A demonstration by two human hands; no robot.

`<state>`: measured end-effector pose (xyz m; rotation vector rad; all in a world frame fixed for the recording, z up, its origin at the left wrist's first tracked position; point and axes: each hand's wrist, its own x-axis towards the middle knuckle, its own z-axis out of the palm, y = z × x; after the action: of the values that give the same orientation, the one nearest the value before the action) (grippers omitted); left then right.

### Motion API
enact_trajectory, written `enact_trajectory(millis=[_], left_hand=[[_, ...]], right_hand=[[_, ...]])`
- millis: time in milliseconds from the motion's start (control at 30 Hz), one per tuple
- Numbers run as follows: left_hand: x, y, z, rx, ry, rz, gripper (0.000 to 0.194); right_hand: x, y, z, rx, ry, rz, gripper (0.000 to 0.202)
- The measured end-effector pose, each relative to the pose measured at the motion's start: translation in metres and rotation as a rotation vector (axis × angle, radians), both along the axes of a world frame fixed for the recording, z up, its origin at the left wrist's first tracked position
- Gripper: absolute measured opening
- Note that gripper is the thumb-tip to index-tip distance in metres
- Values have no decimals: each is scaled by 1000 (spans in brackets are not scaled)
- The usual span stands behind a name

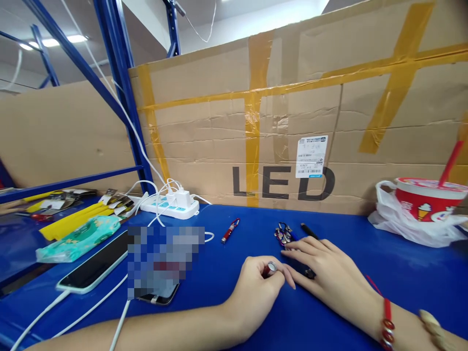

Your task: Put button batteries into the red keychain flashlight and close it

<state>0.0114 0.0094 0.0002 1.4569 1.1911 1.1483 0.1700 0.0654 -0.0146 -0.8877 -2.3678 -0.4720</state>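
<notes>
The left hand (pixel 261 282) is curled into a loose fist on the blue desk (pixel 365 253), its fingers closed around a small dark-red metal cylinder with a silver end (pixel 270 268), which pokes out between thumb and forefinger. The right hand (pixel 325 270) lies flat and open just beside it, fingers stretched toward the left hand's knuckles; it grips nothing, though a small black part (pixel 310 273) shows under its fingers. A red bead bracelet (pixel 386 319) circles the right wrist.

Just beyond the right fingertips sits a cluster of small red-and-silver keychain pieces (pixel 284 234), with a thin black pen-like stick (pixel 309 230) beside them. A slim red keychain torch (pixel 229 231) lies alone to the left, well apart from the hands, with bare blue surface around it.

The far edge of the desk is walled by a tall brown cardboard sheet (pixel 219 122) with yellow tape and "LED" printed on it, so room ends there. On the right, a red printed paper cup with a red straw (pixel 427 197) sits in a white plastic bag (pixel 409 226). On the left lie a white power strip (pixel 171 204) with cables, a black phone in a pale-green case (pixel 95 265), a teal tissue pack (pixel 78 239) and yellow strips (pixel 73 219). Blue steel shelving posts (pixel 120 73) rise behind.
</notes>
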Motion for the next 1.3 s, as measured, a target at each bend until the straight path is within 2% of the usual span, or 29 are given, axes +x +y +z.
enact_trajectory(millis=[300, 533, 667, 933, 1300], left_hand=[[-1, -1, 1, -9, -45, -4, 21], [-1, -1, -1, 1, -18, 1, 21], [-2, 0, -2, 3, -12, -1, 21], [-2, 2, -2, 28, 32, -12, 18], [-1, 2, -2, 21, 92, 3, 17]], right_hand=[[-4, -2, 1, 53, 19, 60, 30], [-2, -3, 0, 23, -42, 109, 30], [-3, -3, -1, 52, -9, 59, 27], [-4, -8, 3, -207, 35, 12, 18], [-5, -9, 7, -339, 70, -12, 14]])
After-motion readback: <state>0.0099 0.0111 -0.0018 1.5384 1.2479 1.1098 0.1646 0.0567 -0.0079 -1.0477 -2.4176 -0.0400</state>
